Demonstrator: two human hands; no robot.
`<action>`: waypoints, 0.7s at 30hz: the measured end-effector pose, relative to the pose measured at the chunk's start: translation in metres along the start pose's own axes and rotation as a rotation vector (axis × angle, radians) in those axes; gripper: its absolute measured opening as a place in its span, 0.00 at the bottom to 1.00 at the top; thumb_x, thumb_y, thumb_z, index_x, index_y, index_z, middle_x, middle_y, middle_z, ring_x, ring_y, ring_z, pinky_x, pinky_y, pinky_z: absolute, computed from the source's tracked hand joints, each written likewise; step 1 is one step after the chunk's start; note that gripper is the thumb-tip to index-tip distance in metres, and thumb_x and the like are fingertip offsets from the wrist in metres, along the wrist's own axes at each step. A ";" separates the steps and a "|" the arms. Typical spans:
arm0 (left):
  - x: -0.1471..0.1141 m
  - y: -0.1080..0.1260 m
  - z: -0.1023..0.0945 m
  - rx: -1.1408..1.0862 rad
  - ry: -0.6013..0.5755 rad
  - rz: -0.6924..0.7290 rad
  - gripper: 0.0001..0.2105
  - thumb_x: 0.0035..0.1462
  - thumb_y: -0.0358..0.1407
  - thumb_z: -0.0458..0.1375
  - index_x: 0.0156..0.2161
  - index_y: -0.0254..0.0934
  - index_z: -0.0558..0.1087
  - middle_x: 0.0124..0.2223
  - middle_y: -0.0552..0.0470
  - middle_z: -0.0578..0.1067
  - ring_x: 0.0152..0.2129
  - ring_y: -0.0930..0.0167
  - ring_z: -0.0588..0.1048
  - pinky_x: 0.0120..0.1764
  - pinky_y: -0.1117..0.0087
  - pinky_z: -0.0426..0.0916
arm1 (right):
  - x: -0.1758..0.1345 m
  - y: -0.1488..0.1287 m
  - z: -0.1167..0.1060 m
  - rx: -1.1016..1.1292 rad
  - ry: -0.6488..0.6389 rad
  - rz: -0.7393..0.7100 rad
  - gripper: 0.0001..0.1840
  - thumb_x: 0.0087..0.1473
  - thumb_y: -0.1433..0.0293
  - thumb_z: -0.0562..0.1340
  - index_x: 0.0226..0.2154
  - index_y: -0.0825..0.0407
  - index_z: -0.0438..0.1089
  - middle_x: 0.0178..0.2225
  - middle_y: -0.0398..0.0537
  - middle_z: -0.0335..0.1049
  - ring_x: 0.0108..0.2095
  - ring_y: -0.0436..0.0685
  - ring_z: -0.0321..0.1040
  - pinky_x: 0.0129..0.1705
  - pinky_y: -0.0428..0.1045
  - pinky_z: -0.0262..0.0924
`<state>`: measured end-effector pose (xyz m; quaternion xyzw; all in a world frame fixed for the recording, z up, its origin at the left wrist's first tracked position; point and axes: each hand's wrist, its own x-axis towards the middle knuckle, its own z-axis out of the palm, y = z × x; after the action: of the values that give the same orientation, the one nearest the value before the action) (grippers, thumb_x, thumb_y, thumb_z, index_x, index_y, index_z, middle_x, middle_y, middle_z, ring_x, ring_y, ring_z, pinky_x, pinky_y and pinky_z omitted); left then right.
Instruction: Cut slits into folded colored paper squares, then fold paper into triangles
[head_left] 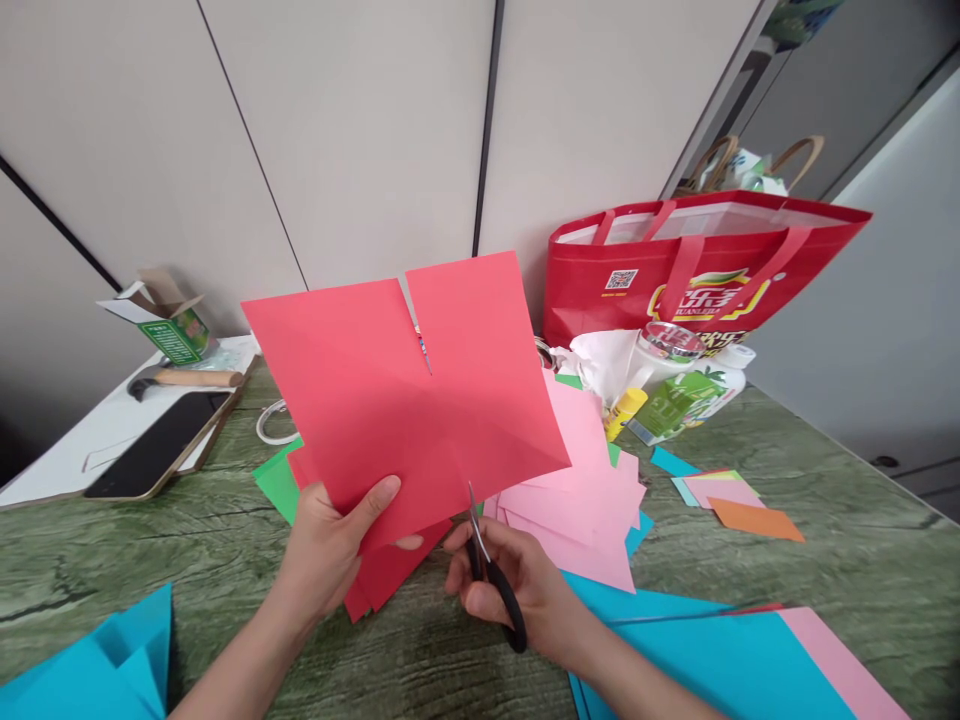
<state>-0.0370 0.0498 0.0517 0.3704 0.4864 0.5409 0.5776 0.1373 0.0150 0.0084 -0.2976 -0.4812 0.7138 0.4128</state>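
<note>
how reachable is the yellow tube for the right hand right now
Probably yes, though the right hand holds scissors and would likely need to put them down. Only loose pink sheets seem to lie between, and the raised red sheet leaves the yellow tube uncovered.

Green wood-grain table [225,560], probably pale cupboard doors [360,140]

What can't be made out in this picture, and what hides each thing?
All in the head view:
Left hand: some fingers are hidden behind the red sheet.
White ring: its right side is hidden by the same sheet.
Lower-left blue paper: cut off by the picture's edges.
QR code on the red bag: too small to read.
</note>
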 end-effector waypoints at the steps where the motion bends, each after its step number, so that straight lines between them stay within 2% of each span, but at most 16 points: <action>1: 0.000 0.000 0.000 -0.003 -0.004 0.001 0.08 0.39 0.35 0.66 0.28 0.36 0.75 0.25 0.54 0.78 0.15 0.69 0.74 0.19 0.69 0.72 | 0.000 0.000 0.000 0.003 0.002 -0.006 0.23 0.40 0.57 0.67 0.36 0.52 0.62 0.27 0.43 0.64 0.25 0.48 0.58 0.28 0.45 0.52; 8: -0.002 0.003 0.001 0.005 0.016 -0.020 0.08 0.38 0.35 0.66 0.28 0.36 0.76 0.28 0.53 0.79 0.18 0.67 0.75 0.19 0.68 0.73 | 0.000 0.003 0.000 -0.018 0.018 -0.012 0.22 0.41 0.58 0.67 0.35 0.53 0.63 0.25 0.42 0.64 0.24 0.48 0.57 0.26 0.44 0.50; 16: -0.001 0.004 0.001 -0.003 0.016 -0.021 0.08 0.38 0.35 0.66 0.28 0.36 0.76 0.27 0.53 0.78 0.15 0.68 0.74 0.17 0.68 0.73 | 0.001 0.006 0.001 -0.030 0.057 -0.006 0.23 0.39 0.57 0.68 0.34 0.53 0.63 0.22 0.41 0.64 0.21 0.47 0.57 0.24 0.44 0.49; 21: -0.001 0.003 0.001 -0.010 0.018 -0.021 0.08 0.38 0.34 0.66 0.27 0.36 0.76 0.28 0.53 0.78 0.17 0.68 0.75 0.17 0.67 0.74 | 0.001 0.007 0.003 -0.031 0.085 0.015 0.20 0.40 0.58 0.67 0.32 0.53 0.63 0.20 0.39 0.64 0.17 0.45 0.56 0.20 0.43 0.50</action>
<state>-0.0366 0.0493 0.0550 0.3574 0.4928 0.5405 0.5808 0.1326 0.0131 0.0031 -0.3374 -0.4719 0.6963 0.4226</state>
